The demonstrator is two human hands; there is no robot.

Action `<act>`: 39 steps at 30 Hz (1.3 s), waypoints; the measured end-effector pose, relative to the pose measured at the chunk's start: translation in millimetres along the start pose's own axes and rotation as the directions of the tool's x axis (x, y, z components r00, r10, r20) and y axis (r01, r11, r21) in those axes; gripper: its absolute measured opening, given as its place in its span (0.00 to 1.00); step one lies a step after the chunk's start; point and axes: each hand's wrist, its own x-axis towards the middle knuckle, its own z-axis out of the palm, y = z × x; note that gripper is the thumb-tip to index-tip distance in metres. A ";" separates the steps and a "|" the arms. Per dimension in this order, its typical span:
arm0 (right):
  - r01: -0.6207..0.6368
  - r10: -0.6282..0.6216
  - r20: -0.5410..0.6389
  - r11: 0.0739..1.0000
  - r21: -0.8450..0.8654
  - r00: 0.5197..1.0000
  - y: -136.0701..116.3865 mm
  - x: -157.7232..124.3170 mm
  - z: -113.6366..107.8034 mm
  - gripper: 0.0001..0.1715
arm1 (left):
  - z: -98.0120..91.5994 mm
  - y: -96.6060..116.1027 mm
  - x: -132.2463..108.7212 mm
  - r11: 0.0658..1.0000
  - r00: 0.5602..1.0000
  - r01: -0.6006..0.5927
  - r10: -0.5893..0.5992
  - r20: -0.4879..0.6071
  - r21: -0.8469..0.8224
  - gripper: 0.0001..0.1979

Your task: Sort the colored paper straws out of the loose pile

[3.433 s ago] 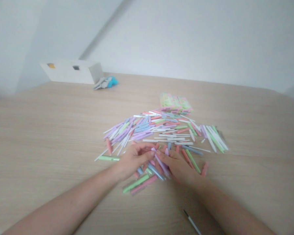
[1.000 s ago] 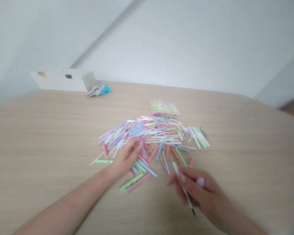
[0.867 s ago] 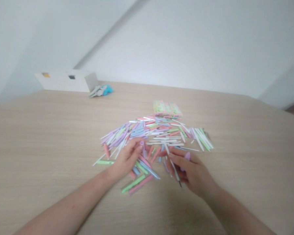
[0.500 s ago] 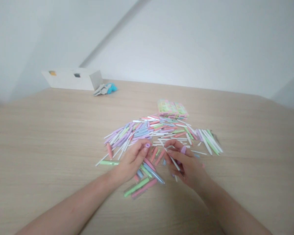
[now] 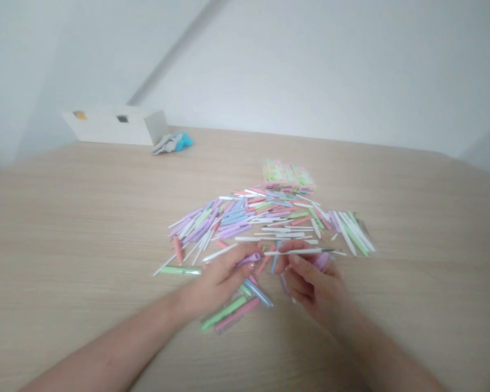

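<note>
My left hand [image 5: 224, 275] is closed around a purple hollow tube [image 5: 251, 258], much like a pen barrel, its open end facing right. My right hand [image 5: 312, 275] pinches a slim white stick [image 5: 283, 252], like a pen refill, lying almost level. The stick's left end is near the tube's mouth but apart from it; at its right a dark section shows. A second purple piece [image 5: 322, 261] is tucked among the right hand's fingers, partly hidden. Beneath and between the hands lie loose tubes, among them a blue tube [image 5: 259, 293], a green tube [image 5: 224, 312] and a pink tube [image 5: 237, 314].
Beyond my hands spreads a heap of pastel tubes and white sticks [image 5: 237, 218]. A small bundle of white and green pieces [image 5: 353, 233] lies to its right. Behind stand stacked patterned packs [image 5: 288, 175]. Far left are a white box [image 5: 110, 128] and a grey-and-blue crumpled cloth-like item [image 5: 173, 142].
My right hand has turned the white stick from a steep slant to nearly level, bringing its end towards the purple tube. The left hand has tilted the tube's opening to the right.
</note>
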 end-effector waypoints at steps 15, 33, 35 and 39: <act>-0.016 -0.014 -0.108 0.962 -0.272 0.994 5.9 0.8 1.1 0.16 | -0.7 3.7 1.8 0.993 0.989 -0.111 0.106 0.106 0.050 0.20; 0.056 -0.122 -0.190 0.945 -0.322 0.974 13.9 5.3 1.5 0.11 | 2.7 1.4 2.7 0.998 0.991 -0.038 0.032 0.128 0.044 0.16; 0.035 -0.120 -0.196 0.920 -0.390 0.973 12.3 5.8 4.6 0.12 | 3.4 0.1 2.5 0.998 0.989 -0.036 0.029 0.144 0.043 0.16; 0.002 -0.083 -0.178 0.911 -0.412 0.981 7.3 8.9 4.6 0.15 | 3.7 -0.8 2.3 0.999 0.994 0.039 -0.037 0.101 -0.020 0.16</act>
